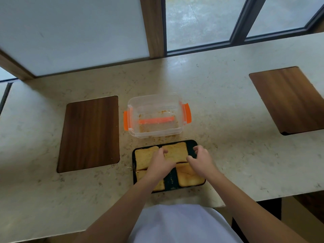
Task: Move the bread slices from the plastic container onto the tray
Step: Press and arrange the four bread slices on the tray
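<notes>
Container (154, 116) sitting empty, four slices crowding tray (193, 143). Your left hand (160, 163) and right hand (199, 159), fingers curled, pinching top-right slice (176, 151); tugging risks tearing it.

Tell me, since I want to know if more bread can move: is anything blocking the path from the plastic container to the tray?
Nothing visible blocks it. The plastic container sits open just behind the tray, holding only crumbs. Four bread slices already lie on the tray, with the left hand and right hand over them.

Four bread slices (176, 151) on one black tray (171, 179), one plastic container (156, 115) (crumbs only), two wooden boards (90, 134), two hands (160, 163).
</notes>
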Demonstrator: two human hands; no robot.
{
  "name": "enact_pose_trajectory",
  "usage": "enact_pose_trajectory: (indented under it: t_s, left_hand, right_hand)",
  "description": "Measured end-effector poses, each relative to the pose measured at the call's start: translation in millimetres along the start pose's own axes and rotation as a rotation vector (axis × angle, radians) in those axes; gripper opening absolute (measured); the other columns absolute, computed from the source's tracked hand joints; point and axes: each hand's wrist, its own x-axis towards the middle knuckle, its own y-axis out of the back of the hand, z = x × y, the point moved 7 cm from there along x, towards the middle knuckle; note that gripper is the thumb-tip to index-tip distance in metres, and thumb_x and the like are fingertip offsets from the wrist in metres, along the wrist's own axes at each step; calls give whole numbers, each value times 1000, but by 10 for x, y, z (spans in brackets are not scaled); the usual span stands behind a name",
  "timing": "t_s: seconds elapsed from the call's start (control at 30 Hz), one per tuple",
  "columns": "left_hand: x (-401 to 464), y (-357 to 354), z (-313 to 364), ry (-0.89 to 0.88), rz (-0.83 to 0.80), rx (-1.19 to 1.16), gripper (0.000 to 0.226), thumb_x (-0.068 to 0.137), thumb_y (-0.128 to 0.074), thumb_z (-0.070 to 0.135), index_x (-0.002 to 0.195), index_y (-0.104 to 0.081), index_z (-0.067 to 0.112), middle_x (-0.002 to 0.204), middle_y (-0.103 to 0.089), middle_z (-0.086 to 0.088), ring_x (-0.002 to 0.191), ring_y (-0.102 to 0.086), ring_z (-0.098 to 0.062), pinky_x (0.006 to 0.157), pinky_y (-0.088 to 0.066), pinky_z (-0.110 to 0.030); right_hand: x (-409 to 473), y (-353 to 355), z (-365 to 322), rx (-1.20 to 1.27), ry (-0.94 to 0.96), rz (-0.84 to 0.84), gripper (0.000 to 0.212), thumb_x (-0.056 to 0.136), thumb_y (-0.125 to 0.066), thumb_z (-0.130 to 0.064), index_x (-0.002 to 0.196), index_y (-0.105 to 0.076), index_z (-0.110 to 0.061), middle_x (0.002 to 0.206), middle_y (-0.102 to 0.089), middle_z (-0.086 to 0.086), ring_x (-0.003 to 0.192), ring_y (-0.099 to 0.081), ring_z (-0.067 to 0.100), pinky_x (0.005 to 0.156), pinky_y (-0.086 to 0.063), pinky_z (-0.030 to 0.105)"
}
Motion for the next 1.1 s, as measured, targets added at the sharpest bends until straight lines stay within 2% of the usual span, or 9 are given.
enact_pose_trajectory:
  t_s: [0.1,0.23,0.37,0.43,0.53,0.7,0.9,1.03,1.1]
  left_hand:
    - [-111,-115,-21,-47,-31,1,54,83,-71,30,131,-47,25,127,-49,2,83,-54,-2,56,-41,-18]
    - [-222,-358,-80,-22,-183,10,62,79,-68,37,136,-44,28,117,-52,8,85,-56,-1,60,-44,-21]
    - [-228,-475,-164,57,-218,-24,48,72,-71,42,113,-47,36,98,-60,9,84,-63,-8,73,-57,-31]
    - [-209,-492,-184,95,-217,-55,47,70,-74,40,110,-48,35,98,-63,5,86,-65,-12,80,-60,-37]
    - [-191,-502,-185,130,-213,-83,50,70,-76,38,113,-50,33,97,-64,4,87,-67,-15,85,-60,-42]
    - [-207,-483,-160,138,-212,-96,52,67,-76,39,112,-51,33,100,-63,5,87,-65,-12,84,-60,-39]
    - [-171,-421,-219,171,-227,-112,53,76,-77,37,122,-53,29,107,-62,0,95,-64,-16,88,-58,-39]
    - [-147,-322,-272,177,-225,-74,41,84,-71,41,120,-53,29,110,-61,0,97,-64,-18,88,-58,-39]
    - [-145,-268,-271,165,-223,-50,36,88,-68,40,118,-53,27,112,-60,-1,98,-64,-18,88,-58,-39]
  right_hand:
    - [-87,41,164,-38,-8,-10,58,91,-60,-33,144,-43,-15,142,-48,9,122,-53,25,97,-50,41]
    - [-186,35,304,-47,-25,-30,55,90,-60,-33,140,-45,-16,131,-51,6,103,-55,18,77,-48,32]
    - [-251,-29,371,-78,-23,-57,51,91,-60,-35,138,-47,-19,128,-52,4,97,-54,16,62,-38,19]
    - [-261,-42,373,-82,-22,-59,51,91,-60,-36,138,-47,-20,127,-51,3,98,-54,16,63,-38,20]
    - [-265,-34,389,-86,-38,-62,51,91,-59,-37,137,-48,-19,125,-50,3,101,-55,17,73,-44,28]
    - [-228,-37,358,-104,-45,-71,50,90,-59,-34,136,-50,-16,128,-54,5,102,-57,17,80,-51,31]
    - [-237,-87,330,-105,-41,-99,49,91,-60,-37,135,-51,-17,124,-55,4,100,-58,16,77,-53,30]
    - [-243,-173,246,-98,-25,-117,51,92,-59,-38,137,-50,-16,127,-55,5,93,-57,12,67,-48,26]
    - [-245,-219,202,-91,-19,-133,50,92,-58,-39,136,-50,-17,127,-54,6,94,-58,13,72,-53,30]
